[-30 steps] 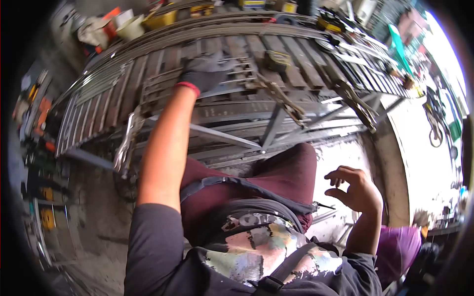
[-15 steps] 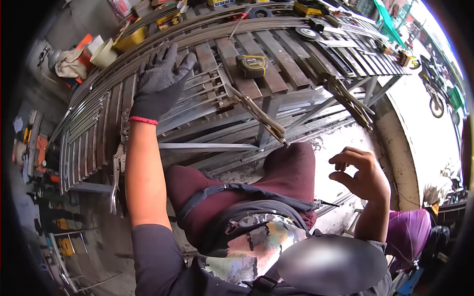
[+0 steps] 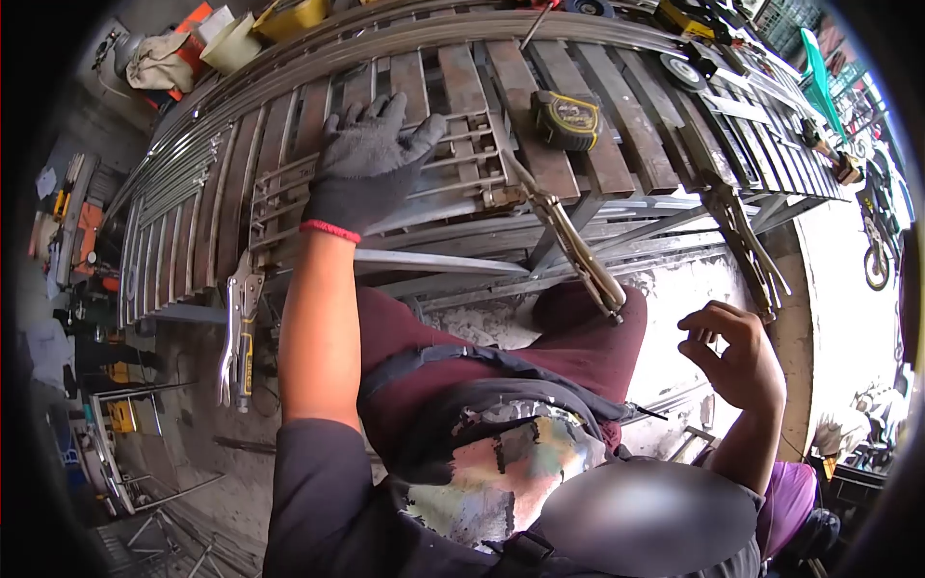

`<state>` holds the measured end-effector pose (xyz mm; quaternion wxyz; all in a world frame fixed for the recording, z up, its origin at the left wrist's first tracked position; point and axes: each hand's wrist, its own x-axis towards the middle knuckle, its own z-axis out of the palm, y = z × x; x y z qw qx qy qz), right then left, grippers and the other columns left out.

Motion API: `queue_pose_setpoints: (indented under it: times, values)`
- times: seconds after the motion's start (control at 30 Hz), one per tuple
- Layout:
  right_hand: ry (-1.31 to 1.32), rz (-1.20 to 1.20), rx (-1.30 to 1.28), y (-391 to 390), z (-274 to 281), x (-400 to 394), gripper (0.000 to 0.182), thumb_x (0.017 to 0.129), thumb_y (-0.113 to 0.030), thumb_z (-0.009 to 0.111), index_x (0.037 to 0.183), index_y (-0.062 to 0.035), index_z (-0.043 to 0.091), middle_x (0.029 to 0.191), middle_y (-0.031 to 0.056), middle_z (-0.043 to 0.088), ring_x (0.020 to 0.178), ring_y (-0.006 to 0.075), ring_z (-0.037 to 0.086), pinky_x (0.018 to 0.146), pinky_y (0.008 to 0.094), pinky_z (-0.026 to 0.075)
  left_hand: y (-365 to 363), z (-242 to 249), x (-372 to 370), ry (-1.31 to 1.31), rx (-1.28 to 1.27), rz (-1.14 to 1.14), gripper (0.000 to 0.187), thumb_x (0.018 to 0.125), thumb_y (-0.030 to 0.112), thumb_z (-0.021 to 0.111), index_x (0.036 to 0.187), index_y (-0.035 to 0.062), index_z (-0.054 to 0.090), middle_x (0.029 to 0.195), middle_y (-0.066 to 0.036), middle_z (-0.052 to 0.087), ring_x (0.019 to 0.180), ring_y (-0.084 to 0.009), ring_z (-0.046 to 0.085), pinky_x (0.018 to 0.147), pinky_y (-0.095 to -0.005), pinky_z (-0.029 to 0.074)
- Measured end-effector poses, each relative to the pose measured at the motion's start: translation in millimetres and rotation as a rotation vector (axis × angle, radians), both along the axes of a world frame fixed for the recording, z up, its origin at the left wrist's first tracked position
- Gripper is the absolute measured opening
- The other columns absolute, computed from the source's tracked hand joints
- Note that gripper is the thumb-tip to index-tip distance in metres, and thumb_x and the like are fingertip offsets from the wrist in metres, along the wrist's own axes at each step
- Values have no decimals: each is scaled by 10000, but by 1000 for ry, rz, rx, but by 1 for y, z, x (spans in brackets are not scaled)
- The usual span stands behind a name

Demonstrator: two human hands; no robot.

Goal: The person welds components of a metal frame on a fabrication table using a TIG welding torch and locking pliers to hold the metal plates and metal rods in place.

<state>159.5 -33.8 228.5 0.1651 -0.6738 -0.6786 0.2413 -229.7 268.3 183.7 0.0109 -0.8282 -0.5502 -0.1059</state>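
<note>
My left hand (image 3: pixel 371 169), in a grey knit glove with a red cuff, lies palm down with fingers spread on a small frame of thin metal rods (image 3: pixel 458 146). Beneath is a slatted steel bench (image 3: pixel 462 82). Locking pliers (image 3: pixel 578 250) are at the frame's right end, and another pair (image 3: pixel 243 332) hangs at its left end. My bare right hand (image 3: pixel 737 356) is raised beside my knee, fingers loosely curled and apart from the thumb, with nothing visible in it. The nearest tool to it is a third pair of locking pliers (image 3: pixel 742 236) on the bench edge.
A yellow and black tape measure (image 3: pixel 568 120) lies on the slats right of the frame. Thin rods (image 3: pixel 178 183) are laid out at the bench's left. Behind are long metal bars (image 3: pixel 405 39) and a pale bucket (image 3: pixel 228 43). A motorcycle (image 3: pixel 877 241) stands at far right.
The view has swung, so the bench and tools appear farther right. My left hand's fingers reach less far over the slats. My right hand stays raised, its fingers a little closer to the thumb.
</note>
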Motion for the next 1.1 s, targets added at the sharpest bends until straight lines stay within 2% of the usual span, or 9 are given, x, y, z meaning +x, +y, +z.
queue_pose_setpoints:
  times: [0.17,0.27,0.4,0.43,0.6,0.77,0.87,1.0,1.1]
  values:
    - [-220,-180,-647,-42,-132,28,499,1139,-415,633,1017,22,841,957,270,810,949,480,786,884,523,618,11,-19,-11,-20,214,-75,880,1125,736,459,1683,57,509,1706,-232,547,1582,-469,482,1338,-619,286]
    - [-11,-417,-1158,-115,-243,37,889,1140,-755,483,1064,57,836,888,192,837,678,290,810,691,479,659,17,-20,-18,-12,535,-113,813,1118,665,541,1613,22,580,1648,-256,594,1503,-463,562,1282,-648,340]
    - [1059,-929,-1054,-179,-294,11,802,1157,-719,469,1493,-10,637,1065,145,839,980,295,838,814,444,631,8,4,-33,233,543,-228,827,1124,652,523,1663,26,526,1700,-245,545,1535,-487,525,1294,-664,332]
    - [1056,-1065,-975,-169,-284,-6,683,1162,-667,471,1263,-54,753,967,121,807,802,283,776,722,408,620,10,-12,-25,132,379,-251,834,1125,659,510,1672,30,515,1701,-244,544,1537,-483,524,1302,-658,324]
    - [1362,-1202,-924,-167,-343,-4,582,1091,-583,567,1311,-57,683,1256,205,795,969,346,792,868,501,658,8,-20,-10,-17,160,-68,874,1135,720,445,1696,51,486,1722,-220,541,1634,-407,453,1366,-612,247]
    - [1379,-1342,-562,-161,-360,-11,422,1007,-410,685,1232,-56,630,1069,148,717,915,341,751,796,491,677,-76,4,-10,-393,787,-204,662,1039,398,776,1612,107,612,1641,-125,605,1572,-371,517,1355,-682,205]
    - [1394,-1241,-527,-201,-406,34,343,1000,-382,682,1171,-94,610,1083,118,674,938,286,713,767,428,631,-162,-38,-30,-437,690,-306,693,1043,427,724,1666,162,577,1701,-82,571,1614,-370,480,1362,-713,140]
    - [1535,-1303,112,-170,-319,0,201,1132,-264,645,1141,-67,607,1077,102,664,1053,307,678,988,469,580,-202,-87,-35,-425,447,-478,656,1020,365,737,1620,126,622,1689,-135,565,1610,-402,462,1326,-723,273]
    - [1497,-1134,360,-177,-259,9,161,1190,-200,616,1122,-54,622,1006,75,647,911,252,645,872,435,564,-200,-81,-38,-452,483,-424,674,985,330,766,1614,133,621,1683,-122,576,1596,-398,488,1331,-717,255]
